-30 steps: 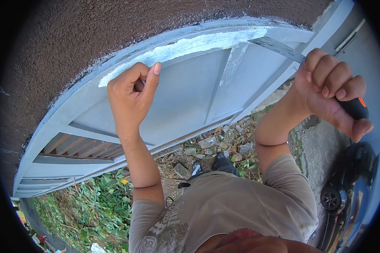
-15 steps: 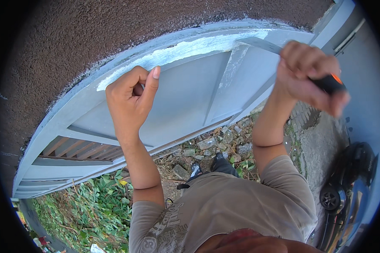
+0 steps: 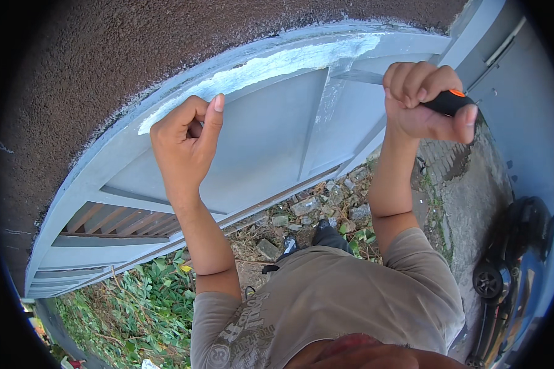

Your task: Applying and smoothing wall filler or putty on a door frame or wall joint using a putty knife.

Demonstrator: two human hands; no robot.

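My right hand [image 3: 421,101] is closed around the black and orange handle of a putty knife [image 3: 363,77]. Its flat grey blade points left, close to the upright bar of a grey-blue panelled gate [image 3: 261,132]; whether it touches is unclear. Along the gate's upper rail runs a rough white patch [image 3: 258,69], uneven in outline. Near the left end of that patch is my left hand [image 3: 184,132], fingers curled in and thumb raised. I see nothing in its grip, and it seems to lean against the rail.
A rough brown wall [image 3: 104,67] fills the space beyond the rail. Below the gate lie broken stones [image 3: 305,206] around my feet and leafy plants [image 3: 141,307] to the left. A dark car [image 3: 505,270] stands at the right beside a blue-grey wall [image 3: 529,111].
My right hand has moved slightly left with the putty knife, its blade dropping from the white patch to the upright bar. My left hand stays in nearly the same place.
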